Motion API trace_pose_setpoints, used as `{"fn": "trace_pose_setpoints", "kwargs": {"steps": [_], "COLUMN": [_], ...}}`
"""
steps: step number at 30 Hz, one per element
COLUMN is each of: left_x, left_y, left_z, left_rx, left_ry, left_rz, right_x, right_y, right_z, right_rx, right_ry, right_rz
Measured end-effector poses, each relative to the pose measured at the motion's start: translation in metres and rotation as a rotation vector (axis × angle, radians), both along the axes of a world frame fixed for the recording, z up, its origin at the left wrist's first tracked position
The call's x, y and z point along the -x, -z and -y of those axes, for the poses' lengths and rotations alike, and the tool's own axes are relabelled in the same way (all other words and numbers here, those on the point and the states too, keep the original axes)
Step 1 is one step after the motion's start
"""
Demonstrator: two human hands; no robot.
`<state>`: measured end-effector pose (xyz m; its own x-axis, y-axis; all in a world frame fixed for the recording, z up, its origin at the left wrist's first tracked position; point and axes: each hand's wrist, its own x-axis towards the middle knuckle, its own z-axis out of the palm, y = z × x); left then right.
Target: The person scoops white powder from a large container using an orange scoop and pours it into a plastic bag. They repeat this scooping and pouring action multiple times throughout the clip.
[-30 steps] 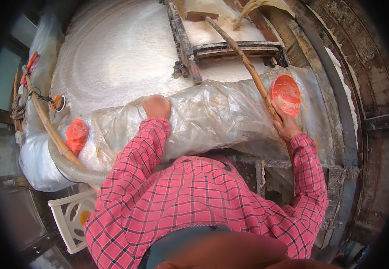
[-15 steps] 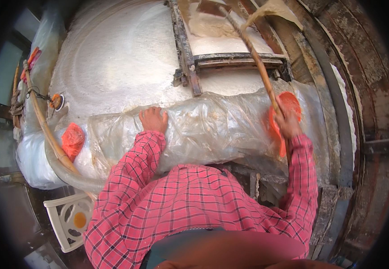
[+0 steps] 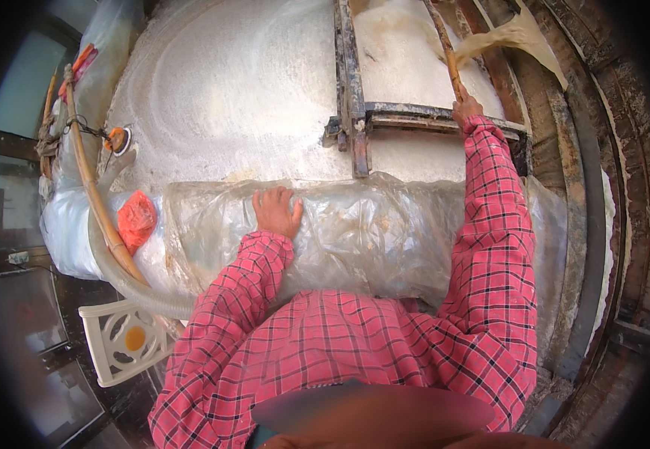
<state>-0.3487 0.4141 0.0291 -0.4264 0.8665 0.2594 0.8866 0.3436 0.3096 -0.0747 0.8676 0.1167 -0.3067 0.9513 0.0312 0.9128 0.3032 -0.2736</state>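
Gripping a wooden pole (image 3: 447, 52), right hand (image 3: 467, 111) closed round it at the dark frame (image 3: 415, 112)
Pole's thin, orangey-brown, darker up top, slanting over white stuff (image 3: 396, 63); left hand (image 3: 276, 212) is spread on crinkly clear plastic (image 3: 374, 236).

wooden pole (image 3: 448, 56) cut off by the top edge, blurred brown shape (image 3: 374, 419) at bottom, hard to identify
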Motion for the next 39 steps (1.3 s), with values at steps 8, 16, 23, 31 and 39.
{"fn": "trace_pose_setpoints", "kwargs": {"steps": [8,16,23,31,39], "left_x": [0.005,0.004,0.009,0.013,0.009], "left_y": [0.005,0.018,0.02,0.012,0.007], "left_z": [0.019,0.038,0.042,0.046,0.028], "left_rx": [0.062,-0.049,0.07,0.095,0.019], "left_ry": [-0.036,-0.032,-0.042,-0.018,-0.033], "left_rz": [-0.032,-0.143,-0.101,-0.081,-0.125], "right_x": [-0.102,-0.182,-0.214,-0.218,-0.199], "right_y": [-0.022,-0.038,-0.085,-0.138,-0.091], "right_z": [0.114,0.258,0.383,0.481,0.422], "right_rx": [0.006,0.031,0.091,0.227,0.287], "right_ry": [-0.016,0.02,0.088,0.104,0.152], "right_rz": [0.159,0.15,0.244,0.093,-0.273]}}
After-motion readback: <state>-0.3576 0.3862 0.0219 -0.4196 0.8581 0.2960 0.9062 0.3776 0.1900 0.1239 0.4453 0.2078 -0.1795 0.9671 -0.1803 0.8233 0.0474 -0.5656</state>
